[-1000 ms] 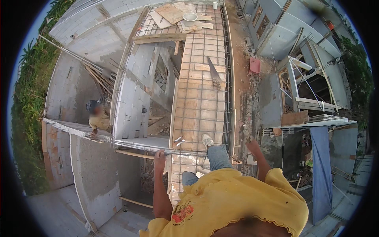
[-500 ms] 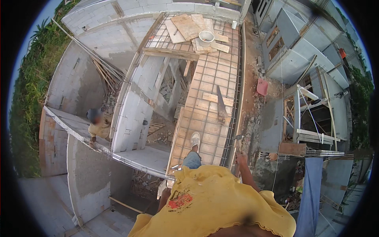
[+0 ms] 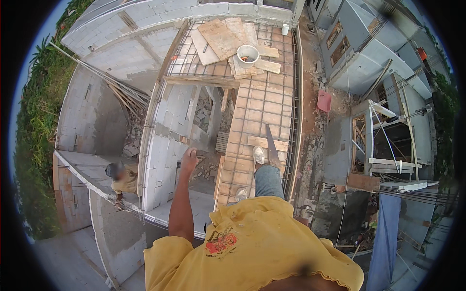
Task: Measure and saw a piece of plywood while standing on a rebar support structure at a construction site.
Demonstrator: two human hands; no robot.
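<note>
My left hand (image 3: 189, 159) is raised over the opening left of the deck, its fingers curled; I cannot make out whether anything is in them. Low at my right side, my right hand (image 3: 302, 221) is mostly hidden by my yellow shirt. The head of a hammer (image 3: 307, 211) shows just beyond it, and the hand appears closed on its hidden handle. A handsaw (image 3: 271, 140) lies on the rebar grid (image 3: 259, 104), across a short plank (image 3: 256, 140). My forward shoe is beside the saw, and my leg overlaps its lower end.
Plywood sheets (image 3: 221, 39) and a white bucket (image 3: 247, 55) with small things inside lie at the deck's far end. To the left, block walls surround a deep opening. A person (image 3: 124, 178) works by a lower wall. Rubble and a red wheelbarrow tray (image 3: 324, 100) lie below right.
I have stepped forward along the deck, my shoe coming beside the saw. My left hand has swung up and forward; my right hand and the hammer have dropped back beside my body.
</note>
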